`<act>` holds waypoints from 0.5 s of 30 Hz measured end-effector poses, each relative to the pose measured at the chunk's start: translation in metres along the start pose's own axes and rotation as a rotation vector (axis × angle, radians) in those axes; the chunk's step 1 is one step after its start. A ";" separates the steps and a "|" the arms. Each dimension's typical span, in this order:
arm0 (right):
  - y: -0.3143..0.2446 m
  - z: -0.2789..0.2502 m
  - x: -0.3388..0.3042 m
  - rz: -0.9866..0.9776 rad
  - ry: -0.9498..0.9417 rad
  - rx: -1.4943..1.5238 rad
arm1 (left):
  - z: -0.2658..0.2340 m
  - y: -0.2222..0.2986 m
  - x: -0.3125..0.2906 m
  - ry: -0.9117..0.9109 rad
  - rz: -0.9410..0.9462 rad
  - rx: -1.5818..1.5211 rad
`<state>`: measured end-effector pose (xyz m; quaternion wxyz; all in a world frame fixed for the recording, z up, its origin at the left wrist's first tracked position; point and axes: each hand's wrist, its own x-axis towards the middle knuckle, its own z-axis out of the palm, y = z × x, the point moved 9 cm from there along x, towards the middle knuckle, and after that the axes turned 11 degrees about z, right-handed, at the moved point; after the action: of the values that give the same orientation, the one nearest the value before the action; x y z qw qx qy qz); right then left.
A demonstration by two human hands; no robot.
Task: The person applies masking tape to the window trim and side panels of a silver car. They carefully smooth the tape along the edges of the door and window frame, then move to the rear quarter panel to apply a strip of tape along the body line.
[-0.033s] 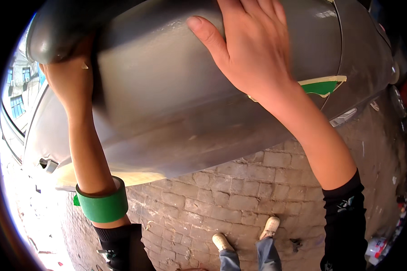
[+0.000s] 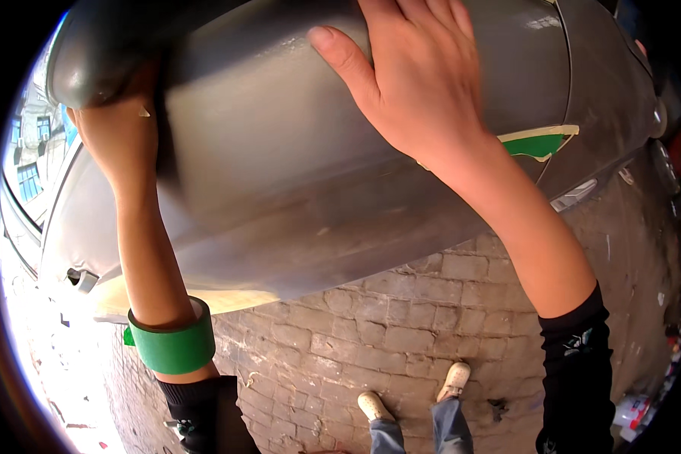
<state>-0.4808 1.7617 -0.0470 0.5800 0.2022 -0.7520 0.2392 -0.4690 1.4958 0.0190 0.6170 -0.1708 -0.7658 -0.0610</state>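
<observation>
My right hand (image 2: pixel 424 83) lies over the grey car body (image 2: pixel 265 129), thumb spread out to the left and palm down. Its fingertips run out of view at the top. At the upper left, my left hand (image 2: pixel 117 132) reaches up under a dark, rounded, mirror-like housing (image 2: pixel 91 68), which hides its fingers. A green tape roll (image 2: pixel 174 348) is worn like a bracelet round my left forearm. Beside my right wrist, green masking material (image 2: pixel 533 146) edged with tan tape covers a small patch of the car's side.
Stone paving (image 2: pixel 401 318) runs along the car's lower edge, where my feet (image 2: pixel 452 380) stand. A pale tan strip (image 2: pixel 231 300) shows low on the car near my left forearm. Assorted items, among them a plastic bottle (image 2: pixel 632 412), lie at the far right.
</observation>
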 end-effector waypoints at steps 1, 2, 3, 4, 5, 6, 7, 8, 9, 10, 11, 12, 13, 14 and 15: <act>-0.003 0.002 0.002 0.005 -0.014 0.041 | 0.000 0.001 0.001 0.007 0.013 0.005; -0.005 0.004 0.003 0.009 -0.032 0.084 | -0.001 0.001 0.000 0.019 0.017 0.026; -0.007 0.008 0.004 0.024 -0.073 0.076 | 0.001 0.001 -0.001 -0.003 0.038 0.016; -0.008 0.011 0.006 0.041 -0.111 0.065 | 0.003 0.001 0.000 -0.016 0.055 0.018; -0.008 0.013 0.006 0.061 -0.148 0.054 | 0.004 0.006 0.001 -0.018 0.133 0.033; -0.010 0.012 0.006 0.050 -0.140 0.025 | 0.005 0.002 0.002 -0.024 0.104 0.050; -0.012 0.011 0.007 0.041 -0.133 0.000 | 0.004 0.002 0.004 -0.020 0.132 0.084; -0.014 0.011 0.006 0.031 -0.124 -0.024 | 0.003 0.003 0.006 -0.015 0.162 0.119; -0.016 0.010 0.006 0.034 -0.106 0.010 | 0.004 0.002 0.007 -0.035 0.157 0.079; -0.018 0.010 0.006 0.035 -0.081 0.028 | 0.007 0.001 0.008 -0.054 0.151 0.038; -0.019 0.010 0.006 0.033 -0.060 0.044 | 0.009 0.003 0.008 -0.073 0.140 -0.005; -0.021 0.011 0.005 0.031 -0.041 0.060 | 0.007 0.006 0.009 -0.047 0.142 -0.042; -0.021 0.012 0.004 0.042 -0.028 0.060 | 0.005 0.010 0.010 -0.022 0.141 -0.078; -0.021 0.013 0.003 0.053 -0.016 0.061 | 0.004 0.016 0.010 0.004 0.139 -0.112; -0.021 0.013 0.004 0.062 -0.002 0.063 | 0.001 0.021 0.007 0.038 0.100 -0.182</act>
<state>-0.4800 1.7372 -0.0437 0.5650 0.1970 -0.7504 0.2806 -0.4643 1.5171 0.0226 0.6156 -0.2630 -0.7357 -0.1028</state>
